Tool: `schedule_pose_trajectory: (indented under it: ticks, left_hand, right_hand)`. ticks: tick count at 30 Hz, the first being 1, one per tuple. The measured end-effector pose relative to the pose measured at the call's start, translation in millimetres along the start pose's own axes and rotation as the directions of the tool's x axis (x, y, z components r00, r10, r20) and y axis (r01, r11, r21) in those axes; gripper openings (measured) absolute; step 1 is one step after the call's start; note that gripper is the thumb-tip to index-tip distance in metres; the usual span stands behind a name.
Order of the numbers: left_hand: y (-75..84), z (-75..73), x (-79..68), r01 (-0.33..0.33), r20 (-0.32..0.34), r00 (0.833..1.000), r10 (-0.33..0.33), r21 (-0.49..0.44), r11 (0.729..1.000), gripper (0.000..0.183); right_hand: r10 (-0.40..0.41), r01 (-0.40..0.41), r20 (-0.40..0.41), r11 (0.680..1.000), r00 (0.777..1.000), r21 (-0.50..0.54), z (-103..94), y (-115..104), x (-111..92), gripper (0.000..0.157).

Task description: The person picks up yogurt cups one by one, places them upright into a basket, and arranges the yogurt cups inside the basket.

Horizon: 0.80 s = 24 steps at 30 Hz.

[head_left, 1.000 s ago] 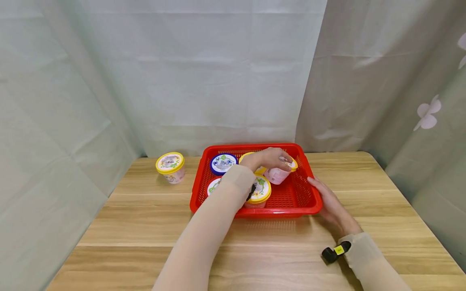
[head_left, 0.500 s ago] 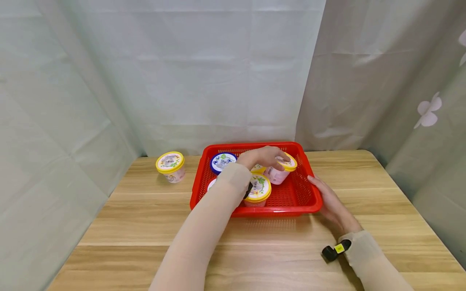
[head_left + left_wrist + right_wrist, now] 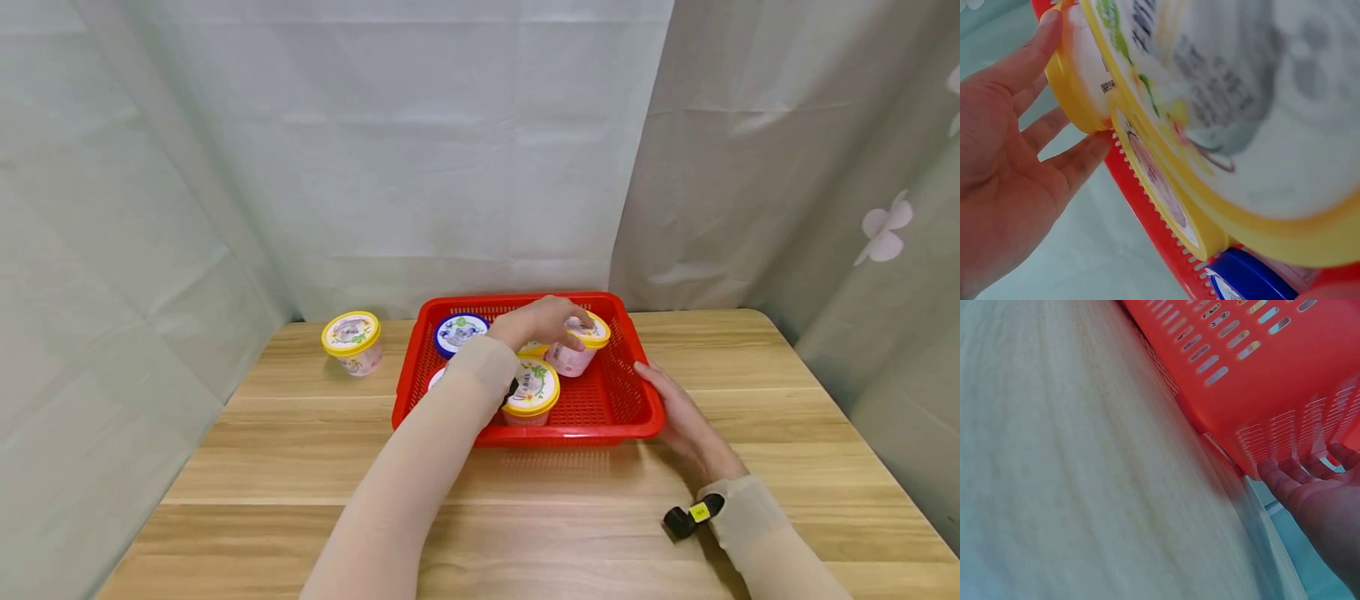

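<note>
A red plastic basket (image 3: 600, 432) holds several paper tubs with printed lids. My left hand (image 3: 543, 321) reaches across it and grips a pink tub with a yellow lid (image 3: 572, 360) by the lid's edge, near the back right corner. In the left wrist view, the thumb and fingers (image 3: 1079, 164) lie around that lid. Nearer me stands another yellow-lidded tub (image 3: 531, 387), and a blue-lidded tub (image 3: 459, 333) sits at back left. My right hand (image 3: 682, 425) holds the basket's right side, thumb at the rim, fingers (image 3: 1285, 481) against the outer wall.
One yellow-lidded tub (image 3: 351, 342) stands alone on the wooden table (image 3: 300, 467), left of the basket. My left sleeve (image 3: 427, 467) hides part of the basket's front left. Light curtains (image 3: 405, 167) hang behind the table.
The pink tub in my left hand has shifted slightly left and back and sits more upright; the hand has drawn slightly left, showing more lid. My right hand stays at the basket.
</note>
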<state>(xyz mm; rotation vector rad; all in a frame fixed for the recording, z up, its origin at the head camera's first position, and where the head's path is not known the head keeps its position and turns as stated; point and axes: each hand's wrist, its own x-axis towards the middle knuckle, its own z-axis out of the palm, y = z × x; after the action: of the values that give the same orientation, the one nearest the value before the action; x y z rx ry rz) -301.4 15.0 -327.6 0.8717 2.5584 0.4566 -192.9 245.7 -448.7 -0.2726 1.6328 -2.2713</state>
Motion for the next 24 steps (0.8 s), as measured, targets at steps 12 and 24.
schedule_pose_trajectory:
  ticks: [12,24]
  left_hand:
    - [1.9,-7.3,-5.9,0.009,0.109,0.994,-0.012,0.03,1.0,0.046]
    - [4.1,-5.7,-5.8,-0.029,0.058,0.998,0.028,0.023,0.999,0.041]
  right_hand:
    - [0.023,-0.023,-0.016,1.0,1.0,-0.02,0.0,-0.6,1.8,0.051]
    - [0.007,-0.007,0.009,1.0,1.0,-0.013,-2.0,-0.5,1.4,0.05]
